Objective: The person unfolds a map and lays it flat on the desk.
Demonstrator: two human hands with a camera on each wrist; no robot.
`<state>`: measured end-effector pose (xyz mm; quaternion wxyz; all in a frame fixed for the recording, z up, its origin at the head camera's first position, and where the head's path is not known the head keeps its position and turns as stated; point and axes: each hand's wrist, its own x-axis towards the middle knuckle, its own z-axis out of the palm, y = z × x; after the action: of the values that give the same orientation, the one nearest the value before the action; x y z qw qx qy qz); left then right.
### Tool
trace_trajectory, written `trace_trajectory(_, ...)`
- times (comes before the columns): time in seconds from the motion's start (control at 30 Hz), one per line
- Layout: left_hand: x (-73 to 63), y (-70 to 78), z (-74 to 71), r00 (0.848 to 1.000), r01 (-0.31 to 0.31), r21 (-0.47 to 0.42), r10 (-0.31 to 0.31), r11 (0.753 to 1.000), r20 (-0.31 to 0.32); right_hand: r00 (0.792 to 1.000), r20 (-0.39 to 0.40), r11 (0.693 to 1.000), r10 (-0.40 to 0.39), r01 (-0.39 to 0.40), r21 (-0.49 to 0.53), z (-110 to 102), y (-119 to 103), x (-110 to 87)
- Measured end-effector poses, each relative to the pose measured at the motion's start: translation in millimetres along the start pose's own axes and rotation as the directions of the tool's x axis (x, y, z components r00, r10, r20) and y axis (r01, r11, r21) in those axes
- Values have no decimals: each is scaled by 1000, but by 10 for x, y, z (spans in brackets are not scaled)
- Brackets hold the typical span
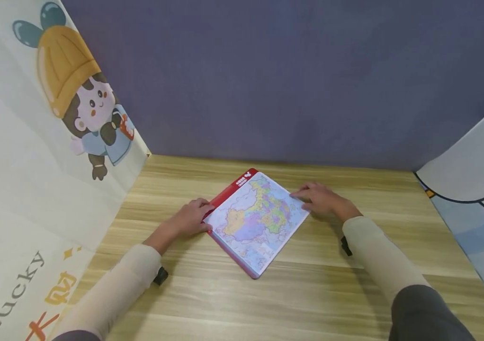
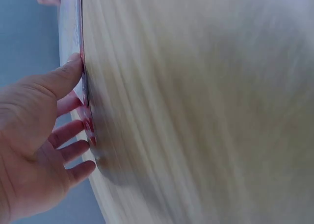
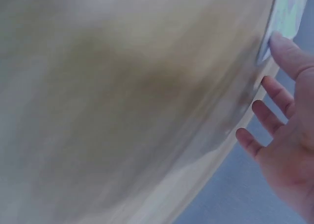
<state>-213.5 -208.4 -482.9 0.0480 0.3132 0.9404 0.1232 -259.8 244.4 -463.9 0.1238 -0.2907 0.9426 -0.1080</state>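
Note:
A flat map board with a many-coloured map and a red strip along one edge lies on the wooden table, one corner toward me. My left hand holds its left corner, fingers over the red strip and thumb at the lower edge. At the opposite corner is my right hand, thumb and forefinger touching the board. In the left wrist view the thumb presses the rim while the other fingers reach past the corner. The right wrist view shows a thumb on the corner and the remaining fingers spread straight.
Wood-grain table surrounds the board. A dark grey-purple panel stands along the back. Printed cloth walls flank it: a cartoon child on the left, a blue and white figure on the right. Small black devices sit under both wrists.

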Motion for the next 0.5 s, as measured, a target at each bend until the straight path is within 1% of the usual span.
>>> trace_trajectory(0.13,-25,116,0,1000,-10,5,10,1000,-5,1000,-12,1000,18,-19,-14,-60,-10,73)
trace_trajectory(0.2,-32,147,5,1000,-4,6,4,1000,-10,999,-24,1000,26,-27,-16,-64,-7,95)
trace_trajectory(0.27,-34,160,10,1000,13,6,-13,1000,-4,999,-34,999,28,-29,-21,-50,-10,110)
trace_trajectory(0.37,-40,154,10,999,37,16,-37,999,11,998,-57,998,18,-21,-56,-2,-13,125)
trace_trajectory(0.5,-38,153,-31,997,60,25,-61,998,39,995,-98,995,30,-38,-87,57,-31,139)
